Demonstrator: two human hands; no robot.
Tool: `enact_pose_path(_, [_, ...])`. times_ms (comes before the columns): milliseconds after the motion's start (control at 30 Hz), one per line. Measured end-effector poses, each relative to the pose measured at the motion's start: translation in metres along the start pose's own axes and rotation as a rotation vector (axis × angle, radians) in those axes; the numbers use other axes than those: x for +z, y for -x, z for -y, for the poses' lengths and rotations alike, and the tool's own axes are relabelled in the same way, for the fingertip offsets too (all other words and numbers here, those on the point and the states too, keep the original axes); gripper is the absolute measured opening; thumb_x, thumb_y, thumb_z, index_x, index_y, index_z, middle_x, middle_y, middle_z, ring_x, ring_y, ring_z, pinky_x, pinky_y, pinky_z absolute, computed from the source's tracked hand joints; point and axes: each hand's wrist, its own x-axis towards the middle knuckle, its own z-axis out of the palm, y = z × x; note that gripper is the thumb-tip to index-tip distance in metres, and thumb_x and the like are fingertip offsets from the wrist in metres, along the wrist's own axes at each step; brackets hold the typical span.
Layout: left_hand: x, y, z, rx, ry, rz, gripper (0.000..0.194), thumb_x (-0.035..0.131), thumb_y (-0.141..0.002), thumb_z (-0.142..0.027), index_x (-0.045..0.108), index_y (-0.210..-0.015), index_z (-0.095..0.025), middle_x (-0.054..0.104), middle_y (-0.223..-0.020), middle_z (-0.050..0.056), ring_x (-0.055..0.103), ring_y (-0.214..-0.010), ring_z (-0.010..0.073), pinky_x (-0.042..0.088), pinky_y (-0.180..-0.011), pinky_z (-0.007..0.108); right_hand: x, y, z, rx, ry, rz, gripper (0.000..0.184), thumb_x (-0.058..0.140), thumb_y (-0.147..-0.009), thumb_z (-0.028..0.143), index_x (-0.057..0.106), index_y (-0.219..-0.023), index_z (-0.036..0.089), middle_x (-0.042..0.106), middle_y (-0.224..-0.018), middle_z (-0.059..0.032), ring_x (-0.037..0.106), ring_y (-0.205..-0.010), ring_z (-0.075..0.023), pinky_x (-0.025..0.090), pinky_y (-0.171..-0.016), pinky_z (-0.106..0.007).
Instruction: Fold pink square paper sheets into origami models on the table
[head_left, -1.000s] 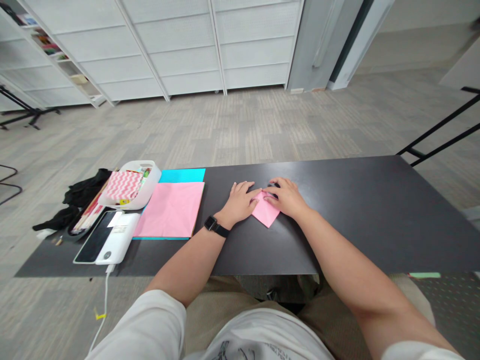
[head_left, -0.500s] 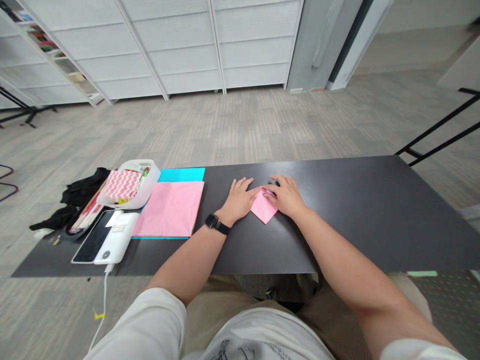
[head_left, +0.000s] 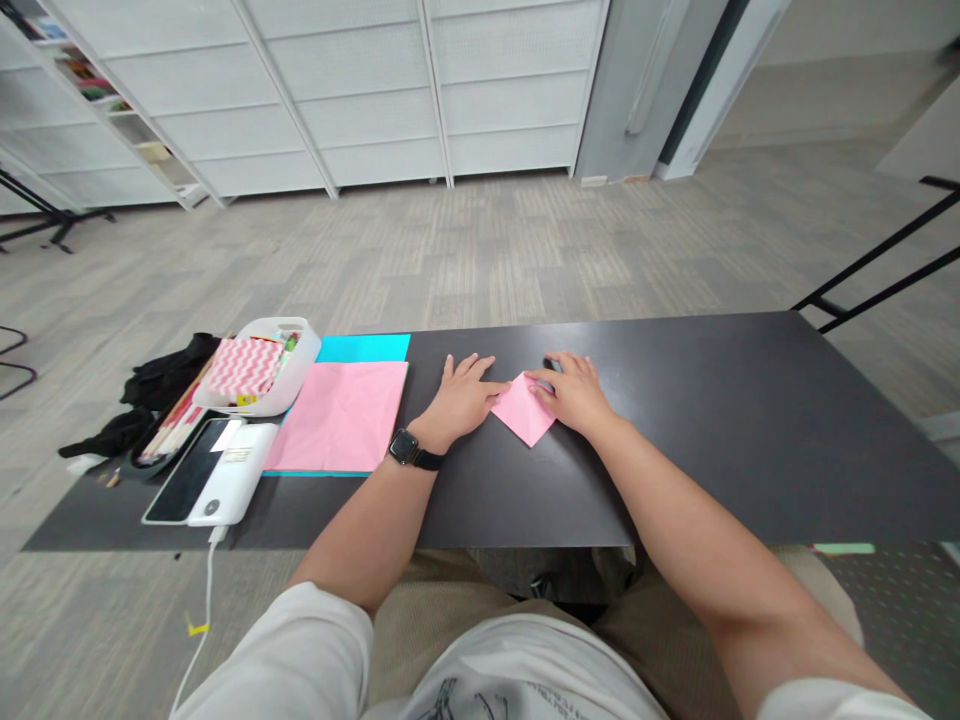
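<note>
A small folded piece of pink paper (head_left: 527, 414) lies on the dark table, one corner pointing toward me. My left hand (head_left: 466, 396) rests at its left side, fingers spread, with the thumb touching the paper's left edge. On the other side, my right hand (head_left: 574, 390) lies over the paper's right edge, its thumb and index finger on the paper and the other fingers stretched out on the table. Part of the right edge is hidden under that hand. A dark watch (head_left: 405, 447) sits on my left wrist.
Left of my hands lies a stack of larger pink sheets (head_left: 341, 415) over blue sheets (head_left: 365, 348). Beyond it stand a white basket (head_left: 304, 357) with items, a tray of pens (head_left: 169, 430), a phone (head_left: 191, 475) and a white power bank (head_left: 234, 478) with a cable.
My left hand has slid left, away from the top of the folded paper toward its left corner, uncovering more of it. My right hand has stayed in place.
</note>
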Motion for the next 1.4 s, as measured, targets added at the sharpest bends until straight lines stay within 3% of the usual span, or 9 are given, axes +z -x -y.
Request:
enact_pose_path(200, [-0.012,0.002,0.012,0.071,-0.002,0.057,0.033,0.069,-0.098,-0.021,0.082,-0.118,-0.043,0.054,-0.164,0.000,0.042,-0.156,0.0369,0.012,-0.130,0.078,-0.001,0.000,0.000,0.004,-0.016,0.025,0.035,0.064,-0.102,0.041,0.076,-0.134,0.038,0.057,-0.153,-0.0131,0.046,-0.145,-0.0373,0.027,-0.123,-0.073])
enact_pose_path(333, [-0.020,0.001,0.016,0.074,0.044,0.090,0.020,0.075,-0.096,-0.028,0.084,-0.109,-0.041,0.055,-0.163,-0.002,0.045,-0.154,0.0370,0.017,-0.128,0.078,0.000,0.000,0.000,0.006,-0.026,0.013,0.034,0.063,-0.102,0.041,0.076,-0.134,0.038,0.057,-0.152,-0.0130,0.048,-0.144,-0.0369,0.027,-0.122,-0.074])
enact_pose_path(433, [-0.022,-0.004,0.013,0.092,0.141,-0.007,0.019,0.066,-0.103,-0.037,0.083,-0.111,-0.034,0.066,-0.152,0.001,0.056,-0.144,0.0301,0.029,-0.130,0.066,0.001,0.000,-0.001,-0.004,-0.023,0.003,0.034,0.063,-0.102,0.043,0.077,-0.133,0.038,0.057,-0.152,-0.0132,0.048,-0.143,-0.0374,0.027,-0.122,-0.074])
enact_pose_path(533, [-0.015,-0.011,0.004,0.112,0.250,-0.143,0.031,0.052,-0.109,-0.034,0.076,-0.127,-0.026,0.075,-0.134,0.006,0.066,-0.129,0.0233,0.045,-0.123,0.048,0.000,0.001,-0.002,-0.017,-0.015,0.012,0.036,0.062,-0.102,0.043,0.076,-0.135,0.038,0.056,-0.153,-0.0136,0.047,-0.145,-0.0384,0.027,-0.122,-0.075])
enact_pose_path(600, [-0.006,-0.014,-0.001,0.123,0.280,-0.168,0.033,0.050,-0.108,-0.030,0.072,-0.132,-0.023,0.074,-0.134,0.008,0.066,-0.129,0.0235,0.048,-0.121,0.045,-0.001,0.001,-0.002,-0.029,-0.003,0.022,0.037,0.062,-0.103,0.044,0.075,-0.137,0.039,0.054,-0.156,-0.0131,0.043,-0.149,-0.0403,0.025,-0.122,-0.076])
enact_pose_path(833, [0.014,-0.017,-0.006,0.141,0.242,-0.053,0.050,0.060,-0.103,-0.036,0.055,-0.151,-0.021,0.061,-0.156,0.012,0.052,-0.151,0.0285,0.032,-0.133,0.052,-0.001,0.000,0.001,-0.046,0.029,0.009,0.037,0.063,-0.102,0.046,0.075,-0.137,0.040,0.051,-0.162,-0.0110,0.036,-0.154,-0.0434,0.019,-0.123,-0.080])
enact_pose_path(1133, [0.017,-0.017,0.000,0.094,0.172,0.036,0.055,0.060,-0.103,-0.036,0.053,-0.156,-0.025,0.056,-0.163,0.009,0.045,-0.156,0.0291,0.024,-0.134,0.058,0.002,-0.008,0.004,-0.071,0.028,-0.051,0.029,0.067,-0.101,0.046,0.081,-0.125,0.039,0.055,-0.158,-0.0098,0.039,-0.153,-0.0397,0.016,-0.126,-0.077])
enact_pose_path(1400, [0.016,-0.014,-0.003,0.095,0.126,0.059,0.047,0.054,-0.107,-0.039,0.059,-0.152,-0.030,0.053,-0.165,0.006,0.041,-0.159,0.0290,0.020,-0.134,0.062,-0.015,0.000,-0.012,-0.071,0.042,0.032,0.025,0.072,-0.098,0.037,0.083,-0.120,0.044,0.061,-0.152,-0.0077,0.047,-0.145,-0.0380,0.025,-0.122,-0.078])
